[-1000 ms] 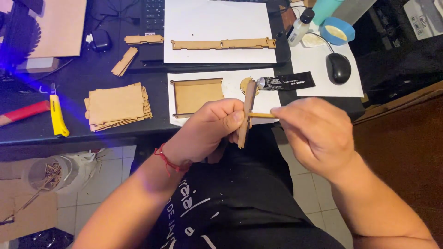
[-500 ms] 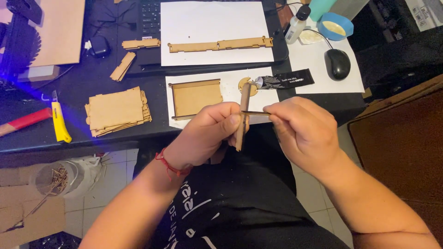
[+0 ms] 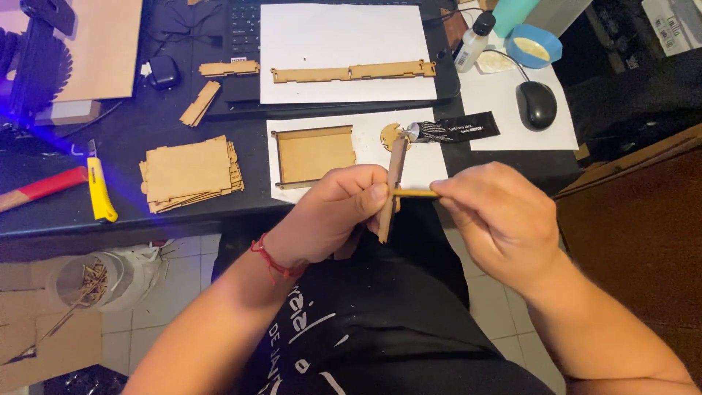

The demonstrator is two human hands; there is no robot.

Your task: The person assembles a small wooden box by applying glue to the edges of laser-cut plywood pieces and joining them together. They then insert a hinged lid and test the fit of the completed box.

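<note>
From the head camera we see our left hand (image 3: 344,212) closed around a narrow wooden strip (image 3: 392,190), held over our lap just below the near edge of the dark worktop (image 3: 131,212). The strip's long axis runs nearly upright in the picture, its upper end pointing to about 12 o'clock, leaning slightly toward 1, and its lower end toward 6 to 7 o'clock. Our right hand (image 3: 497,216) has its fingertips pinched shut on a thin wooden stick (image 3: 415,194), which lies almost level, its free tip pointing to 9 o'clock and meeting the strip near its middle, so the two pieces cross.

On the worktop, at 12 o'clock from the strip, a flat wooden panel (image 3: 313,155) rests on a white paper sheet (image 3: 365,143), with a black glue tube (image 3: 453,130) just beside a small round wooden disc (image 3: 390,135). Farther at 12 o'clock a long notched wooden bar (image 3: 351,72) lies on another sheet. At 9 o'clock sit a stack of wooden panels (image 3: 190,174) and a yellow utility knife (image 3: 99,192); at 1 o'clock, a black mouse (image 3: 536,104).
</note>
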